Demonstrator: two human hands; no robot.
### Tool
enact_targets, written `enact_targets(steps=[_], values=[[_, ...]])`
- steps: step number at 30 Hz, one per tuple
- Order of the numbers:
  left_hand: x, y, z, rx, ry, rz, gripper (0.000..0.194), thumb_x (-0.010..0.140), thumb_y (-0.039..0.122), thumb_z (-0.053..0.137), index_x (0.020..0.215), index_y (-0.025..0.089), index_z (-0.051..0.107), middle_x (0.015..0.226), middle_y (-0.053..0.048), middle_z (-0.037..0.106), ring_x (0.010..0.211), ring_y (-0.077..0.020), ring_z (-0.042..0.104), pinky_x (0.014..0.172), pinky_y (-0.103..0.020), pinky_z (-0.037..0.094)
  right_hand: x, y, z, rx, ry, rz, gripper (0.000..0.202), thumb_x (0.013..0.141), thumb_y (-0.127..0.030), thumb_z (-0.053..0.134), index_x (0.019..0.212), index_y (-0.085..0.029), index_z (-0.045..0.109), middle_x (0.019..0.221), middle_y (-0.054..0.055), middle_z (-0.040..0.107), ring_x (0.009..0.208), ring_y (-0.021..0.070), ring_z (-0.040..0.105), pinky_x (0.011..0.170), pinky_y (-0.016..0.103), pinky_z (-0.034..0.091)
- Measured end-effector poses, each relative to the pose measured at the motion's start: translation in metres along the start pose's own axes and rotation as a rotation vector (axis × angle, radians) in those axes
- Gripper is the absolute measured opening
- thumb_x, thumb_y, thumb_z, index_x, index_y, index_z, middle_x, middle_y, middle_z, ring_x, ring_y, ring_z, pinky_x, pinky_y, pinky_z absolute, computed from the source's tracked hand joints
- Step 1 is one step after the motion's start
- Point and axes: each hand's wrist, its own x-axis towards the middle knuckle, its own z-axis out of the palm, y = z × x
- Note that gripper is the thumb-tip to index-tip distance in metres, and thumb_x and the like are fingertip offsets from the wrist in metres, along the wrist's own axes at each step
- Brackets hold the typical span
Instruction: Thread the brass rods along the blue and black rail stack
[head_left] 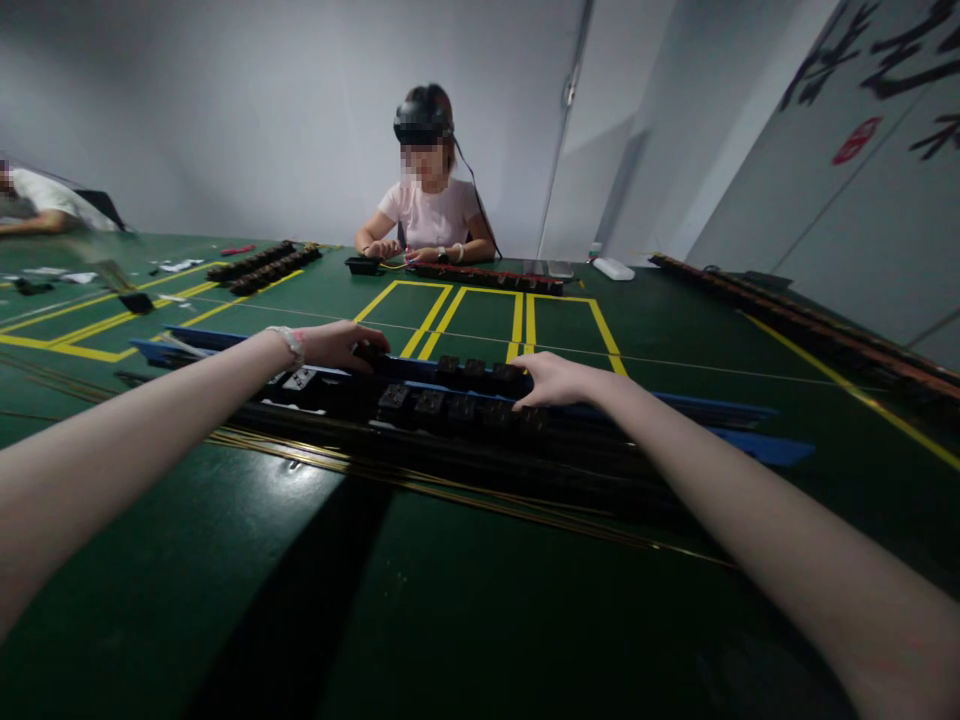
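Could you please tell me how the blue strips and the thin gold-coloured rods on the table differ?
Colour: the blue strips are blue, while the gold-coloured rods look yellowish and shiny.
Width: the blue strips are broader; the gold-coloured rods are thin as wire.
Place: the blue strips lie farther from the camera wearer than the gold-coloured rods.
Both are long and run across the green table.

A smooth, pale-grey wall (262, 120) stands behind a glossy dark-green desk (480, 620); the grey right-hand wall (795, 200) bears black brushstroke characters (907, 88) and a red oval mark (856, 141).
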Motion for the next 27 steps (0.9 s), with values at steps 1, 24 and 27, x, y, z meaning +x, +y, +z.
enact_targets(steps=[1, 24, 27], values=[[0.002, 0.001, -0.001, 0.004, 0.0, -0.001, 0.062, 0.07, 0.049, 0.059, 0.123, 0.018, 0.056, 0.108, -0.004, 0.067, 0.096, -0.0185, 0.06, 0.089, -0.027, 0.046, -0.006, 0.005, 0.0, 0.016, -0.001, 0.017, 0.054, 0.067, -0.033, 0.073, 0.115, -0.013, 0.06, 0.117, 0.014, 0.063, 0.105, 0.0288, 0.06, 0.084, 0.036, 0.048], [-0.036, -0.024, -0.002, -0.085, 0.057, -0.34, 0.076, 0.061, 0.074, 0.047, 0.107, 0.017, 0.069, 0.101, -0.004, 0.07, 0.092, -0.0226, 0.061, 0.08, -0.026, 0.047, -0.032, 0.025, 0.023, 0.142, 0.271, 0.129, 0.057, 0.071, -0.043, 0.07, 0.122, -0.019, 0.063, 0.124, 0.01, 0.063, 0.116, 0.0297, 0.059, 0.102, 0.047, 0.045], [-0.029, -0.025, 0.006, 0.005, 0.108, -0.341, 0.068, 0.061, 0.072, 0.047, 0.096, 0.018, 0.071, 0.089, -0.003, 0.071, 0.084, -0.0213, 0.061, 0.074, -0.025, 0.044, -0.032, 0.022, 0.025, 0.14, 0.276, 0.153, 0.057, 0.072, -0.04, 0.07, 0.124, -0.018, 0.062, 0.125, 0.01, 0.062, 0.118, 0.0299, 0.057, 0.103, 0.046, 0.044]])
